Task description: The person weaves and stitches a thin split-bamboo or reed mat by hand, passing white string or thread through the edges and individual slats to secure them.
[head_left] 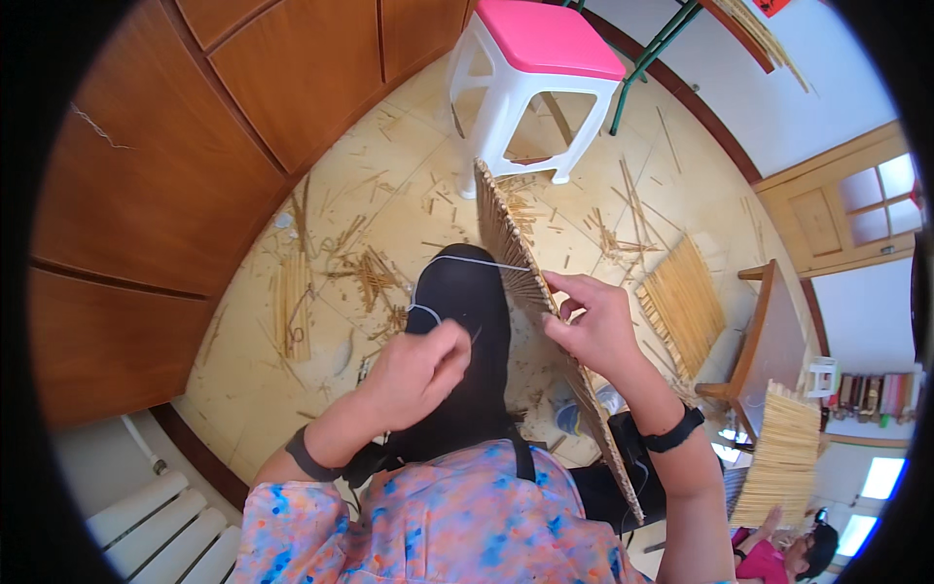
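Observation:
A flat panel of stalks bound side by side (502, 226) stands nearly edge-on between my legs, leaning against my thigh. My right hand (595, 319) grips its edge, thumb on one side and fingers on the other. From the panel a white cord (477, 260) runs left across my black-trousered knee and loops back to my left hand (416, 375). That hand is closed in a pinch over my thigh, with the cord at its fingers. A thin sliver near the fingertips is too small to make out.
A white stool with a pink seat (553, 37) stands ahead. Stalk offcuts (370, 277), a stalk bundle with scissors (292, 310) and another stalk mat (683, 304) lie on the tiles. Wooden cabinets (292, 83) line the left. Far right, another person (773, 555) handles a stalk panel.

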A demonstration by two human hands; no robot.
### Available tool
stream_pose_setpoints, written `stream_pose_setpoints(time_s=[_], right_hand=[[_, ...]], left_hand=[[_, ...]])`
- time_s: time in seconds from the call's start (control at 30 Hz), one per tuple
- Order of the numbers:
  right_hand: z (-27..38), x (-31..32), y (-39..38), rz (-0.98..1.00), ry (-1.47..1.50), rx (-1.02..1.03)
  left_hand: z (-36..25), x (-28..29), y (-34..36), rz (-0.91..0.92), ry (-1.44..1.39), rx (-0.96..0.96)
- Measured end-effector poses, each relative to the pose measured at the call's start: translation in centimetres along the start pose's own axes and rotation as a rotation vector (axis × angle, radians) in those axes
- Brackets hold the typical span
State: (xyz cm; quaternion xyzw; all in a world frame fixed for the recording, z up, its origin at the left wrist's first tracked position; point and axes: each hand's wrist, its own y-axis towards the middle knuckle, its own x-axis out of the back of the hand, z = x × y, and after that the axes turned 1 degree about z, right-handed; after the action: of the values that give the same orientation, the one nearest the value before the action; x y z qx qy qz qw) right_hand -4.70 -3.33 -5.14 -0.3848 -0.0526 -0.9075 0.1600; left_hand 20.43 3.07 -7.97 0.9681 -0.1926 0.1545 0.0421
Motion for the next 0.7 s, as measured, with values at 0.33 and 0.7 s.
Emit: stream_pose_setpoints(time_s=[0.33, 0.7], right_hand=[[-1.0, 3.9, 1.5, 0.032, -0.039, -0.004], [-3.1, 4.8, 2.3, 0.009, 0.076, -0.105]], left_hand=[[0.6, -2.7, 9.9, -0.220, -0.004, -0.124], [1.3, -2.6, 10.9, -0.275, 0.134, -0.210]])
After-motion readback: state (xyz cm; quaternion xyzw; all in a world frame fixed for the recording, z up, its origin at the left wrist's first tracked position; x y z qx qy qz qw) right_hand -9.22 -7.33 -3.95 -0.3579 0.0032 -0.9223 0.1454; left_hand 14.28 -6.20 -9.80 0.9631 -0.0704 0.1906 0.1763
